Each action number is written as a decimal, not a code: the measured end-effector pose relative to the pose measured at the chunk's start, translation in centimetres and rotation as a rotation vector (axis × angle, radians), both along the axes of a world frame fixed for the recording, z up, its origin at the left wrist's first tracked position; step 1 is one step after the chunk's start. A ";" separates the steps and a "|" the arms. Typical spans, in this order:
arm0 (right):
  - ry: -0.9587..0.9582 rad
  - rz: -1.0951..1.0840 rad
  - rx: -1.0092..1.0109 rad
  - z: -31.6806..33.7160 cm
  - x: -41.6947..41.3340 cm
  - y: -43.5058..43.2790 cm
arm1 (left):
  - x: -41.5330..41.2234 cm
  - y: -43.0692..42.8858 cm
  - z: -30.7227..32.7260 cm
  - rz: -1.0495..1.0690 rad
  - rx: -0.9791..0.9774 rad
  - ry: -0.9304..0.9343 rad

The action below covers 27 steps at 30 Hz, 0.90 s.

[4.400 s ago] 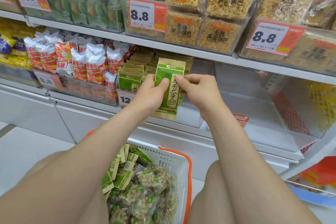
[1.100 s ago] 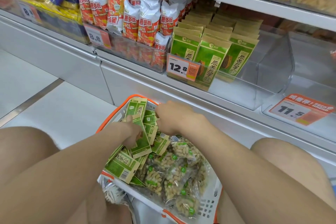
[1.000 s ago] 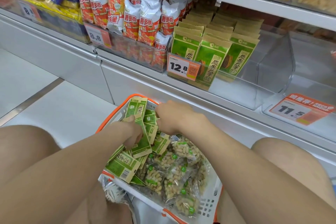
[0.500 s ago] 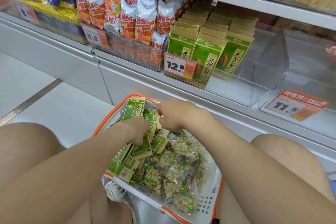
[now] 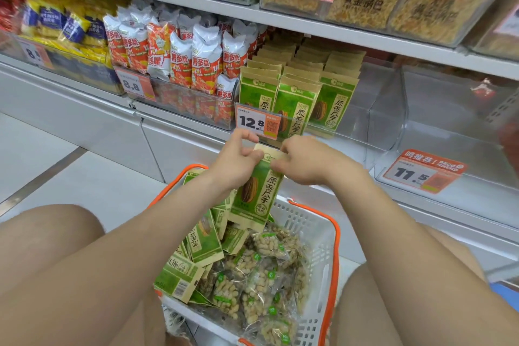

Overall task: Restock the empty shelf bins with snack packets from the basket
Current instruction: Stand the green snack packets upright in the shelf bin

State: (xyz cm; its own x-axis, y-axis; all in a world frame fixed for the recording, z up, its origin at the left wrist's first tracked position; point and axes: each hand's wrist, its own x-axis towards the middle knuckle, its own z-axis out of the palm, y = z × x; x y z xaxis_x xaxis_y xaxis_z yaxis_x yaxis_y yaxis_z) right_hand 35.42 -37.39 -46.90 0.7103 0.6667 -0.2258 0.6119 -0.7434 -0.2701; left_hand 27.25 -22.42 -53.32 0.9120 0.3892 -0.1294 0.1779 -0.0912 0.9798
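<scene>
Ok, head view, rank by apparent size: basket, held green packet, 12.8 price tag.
1. basket, largest.
2. green packet, next.
3. 12.8 price tag, smallest, though it sits farther back, so that gap is unsure.

Bright, even shop light from overhead; soft shadow under the white metal shelf board (image 5: pixel 351 34); pale glare on the clear plastic bin wall (image 5: pixel 387 109); wide-angle bending at the edges; the yellow crisp-rice packs in clear wrap (image 5: pixel 365 3), top right, smeared by blur.

The basket (image 5: pixel 314 230) is cut off by the lower frame edge. The left grip (image 5: pixel 236 167) and right grip (image 5: pixel 311 167) hide the top corners of the green packet (image 5: pixel 257 194). The far-left price tag (image 5: pixel 35 55) is blurred (second digit illegible). Upper bins (image 5: pixel 393 0) are cropped above.
</scene>
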 end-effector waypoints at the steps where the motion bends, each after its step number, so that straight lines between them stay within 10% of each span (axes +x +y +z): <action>1: 0.019 -0.043 0.074 0.6 0.3 -0.6 | 0.3 -0.4 0.7 0.006 -0.068 -0.033; 7: 0.102 -0.252 0.566 3.2 0.8 -3.5 | 1.4 -3.4 4.9 -0.004 -0.177 -0.160; 19: 0.149 -0.349 0.740 4.5 1.7 -6.6 | 3.7 -7.5 8.7 0.056 -0.177 -0.263; 27: -0.503 -0.479 1.000 6.5 3.1 -7.6 | 5.6 -5.7 8.4 0.038 0.719 -0.196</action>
State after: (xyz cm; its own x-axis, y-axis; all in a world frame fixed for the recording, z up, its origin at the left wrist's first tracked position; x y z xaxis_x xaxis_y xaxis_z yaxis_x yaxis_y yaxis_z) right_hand 38.48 -44.97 -40.43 0.7926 0.0350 0.6087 0.5339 -0.5220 -0.6652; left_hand 32.89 -28.16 -44.94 0.8763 0.3487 0.3323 0.0222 -0.7184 0.6952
